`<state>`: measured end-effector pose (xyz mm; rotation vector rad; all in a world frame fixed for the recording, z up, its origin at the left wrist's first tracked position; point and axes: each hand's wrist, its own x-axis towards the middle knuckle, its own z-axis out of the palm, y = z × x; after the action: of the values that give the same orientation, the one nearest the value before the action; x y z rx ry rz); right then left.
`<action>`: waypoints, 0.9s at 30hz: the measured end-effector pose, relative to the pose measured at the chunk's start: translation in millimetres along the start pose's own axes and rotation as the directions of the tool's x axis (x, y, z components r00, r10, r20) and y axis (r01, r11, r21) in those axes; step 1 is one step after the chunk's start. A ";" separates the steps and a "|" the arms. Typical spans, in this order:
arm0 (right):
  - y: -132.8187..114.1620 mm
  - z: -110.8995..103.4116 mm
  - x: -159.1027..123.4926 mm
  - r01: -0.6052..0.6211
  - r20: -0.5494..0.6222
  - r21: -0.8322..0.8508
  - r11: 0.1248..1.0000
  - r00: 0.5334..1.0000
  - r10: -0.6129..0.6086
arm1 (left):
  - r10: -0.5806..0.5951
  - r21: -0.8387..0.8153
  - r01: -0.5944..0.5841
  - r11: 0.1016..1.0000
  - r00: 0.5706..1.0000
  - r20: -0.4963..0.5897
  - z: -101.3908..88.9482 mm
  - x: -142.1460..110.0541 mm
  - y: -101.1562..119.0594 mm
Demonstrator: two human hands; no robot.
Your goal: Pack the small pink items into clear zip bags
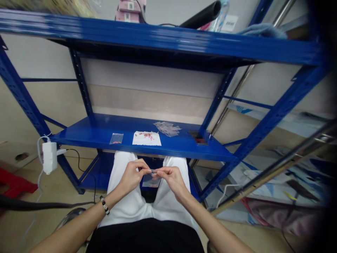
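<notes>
My left hand [133, 174] and my right hand [171, 177] meet above my lap, both pinching the top edge of a small clear plastic bag [151, 180] that hangs between them. Ahead on the blue shelf [89, 135] lies a white sheet of paper [146, 138] with small pink and brown pieces scattered on it. To its left lies a small clear bag [116, 138] holding a few pieces. A loose pile of empty clear bags [167, 128] sits to the right of the paper.
Blue steel shelving surrounds me, with an upper shelf [158, 38] carrying a black tube and boxes. A white power adapter [49, 157] hangs off the shelf's left corner with cables. Metal rails and clutter lie on the floor at right; a red object [14, 184] lies at left.
</notes>
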<state>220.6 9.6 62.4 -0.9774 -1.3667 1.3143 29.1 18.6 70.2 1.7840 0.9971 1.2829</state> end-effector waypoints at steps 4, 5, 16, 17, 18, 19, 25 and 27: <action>1.0 -0.8 5.6 0.012 -0.109 0.018 1.000 0.994 -0.010 | -0.123 -0.137 0.128 0.982 0.991 0.046 8.6 2.1 -8.1; 0.1 -1.5 5.5 0.018 -0.147 0.011 1.000 0.989 -0.016 | -0.118 -0.147 0.135 0.980 0.986 0.117 10.9 1.3 -9.1; -6.5 -7.9 -0.3 -0.036 -0.232 -0.021 0.999 0.972 0.030 | -0.228 -0.161 0.291 0.943 0.918 0.324 -14.8 11.6 -25.9; -5.4 -10.1 1.0 -0.061 -0.210 -0.017 0.998 0.976 0.056 | -0.269 -0.155 0.317 0.936 0.925 0.269 -22.1 13.9 -29.5; -3.6 -11.8 2.1 -0.093 -0.179 -0.021 0.995 0.980 0.087 | -0.302 -0.149 0.336 0.930 0.929 0.211 -30.1 16.6 -32.7; -1.2 -12.7 2.8 -0.128 -0.141 -0.038 0.991 0.983 0.122 | -0.328 -0.141 0.351 0.926 0.931 0.163 -38.6 19.9 -35.1; 8.4 -3.8 -3.9 -0.260 0.070 -0.242 0.935 0.956 0.284 | -0.318 -0.081 0.313 0.946 0.945 -0.075 -99.7 65.2 -30.0; 4.8 -1.4 -7.2 -0.279 0.093 -0.255 0.926 0.946 0.311 | -0.271 0.013 0.278 0.960 0.943 -0.191 -119.5 84.1 -27.5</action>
<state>223.2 3.4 56.8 -1.3218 -1.5488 1.4824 -73.2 118.6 110.8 1.5071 1.3346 1.2754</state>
